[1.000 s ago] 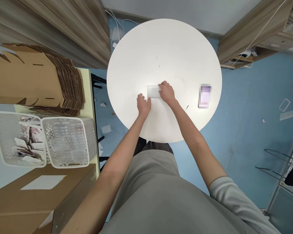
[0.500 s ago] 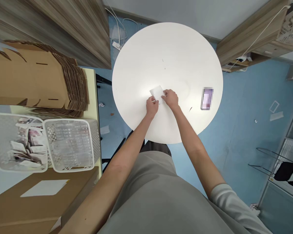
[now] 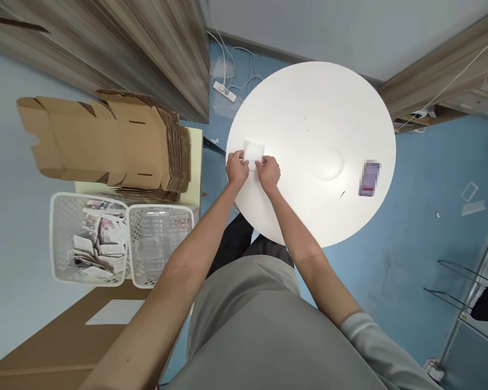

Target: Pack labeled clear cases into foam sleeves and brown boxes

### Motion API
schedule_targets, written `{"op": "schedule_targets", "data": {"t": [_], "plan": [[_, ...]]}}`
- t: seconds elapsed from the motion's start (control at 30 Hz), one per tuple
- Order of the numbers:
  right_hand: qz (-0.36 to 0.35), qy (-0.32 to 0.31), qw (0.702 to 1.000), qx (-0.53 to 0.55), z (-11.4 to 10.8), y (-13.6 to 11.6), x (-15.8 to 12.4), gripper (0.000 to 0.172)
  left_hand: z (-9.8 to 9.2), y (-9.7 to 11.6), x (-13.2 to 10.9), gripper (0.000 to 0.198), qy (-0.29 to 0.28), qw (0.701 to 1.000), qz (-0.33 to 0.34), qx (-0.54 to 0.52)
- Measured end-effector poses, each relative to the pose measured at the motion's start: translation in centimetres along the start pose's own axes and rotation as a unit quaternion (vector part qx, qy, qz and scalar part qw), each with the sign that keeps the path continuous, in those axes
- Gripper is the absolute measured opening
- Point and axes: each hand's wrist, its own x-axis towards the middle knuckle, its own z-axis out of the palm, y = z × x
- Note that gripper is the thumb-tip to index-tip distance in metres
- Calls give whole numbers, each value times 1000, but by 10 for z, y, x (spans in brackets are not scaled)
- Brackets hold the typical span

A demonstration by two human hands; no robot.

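Observation:
A small flat white packet (image 3: 254,150) is held over the left edge of the round white table (image 3: 317,108). My left hand (image 3: 236,168) pinches its lower left corner with closed fingers. My right hand (image 3: 269,171) pinches its lower right edge, fingers closed too. Both hands sit side by side, almost touching. What the packet holds cannot be made out.
A blurred purple object (image 3: 370,178) lies at the table's right side. To the left stand a stack of flat cardboard boxes (image 3: 117,141), two white mesh baskets (image 3: 89,238) (image 3: 160,241) and a big brown carton (image 3: 65,336). A power strip (image 3: 226,93) lies on the blue floor.
Both hands brought the white packet from the table's middle toward its left edge. The left hand, beside it before, now grips it. The view has swung left.

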Motion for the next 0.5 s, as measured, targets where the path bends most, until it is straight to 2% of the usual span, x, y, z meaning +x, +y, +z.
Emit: {"op": "schedule_targets", "data": {"t": [0.13, 0.27, 0.5], "plan": [[18, 3, 999, -37, 4, -22, 0, 30, -13, -8, 17, 38, -17, 1000, 14, -14], [34, 17, 999, -6, 0, -23, -2, 21, -11, -1, 16, 34, -14, 1000, -4, -15], [77, 15, 995, 53, -9, -27, 8, 19, -12, 7, 14, 33, -27, 999, -18, -23]]}}
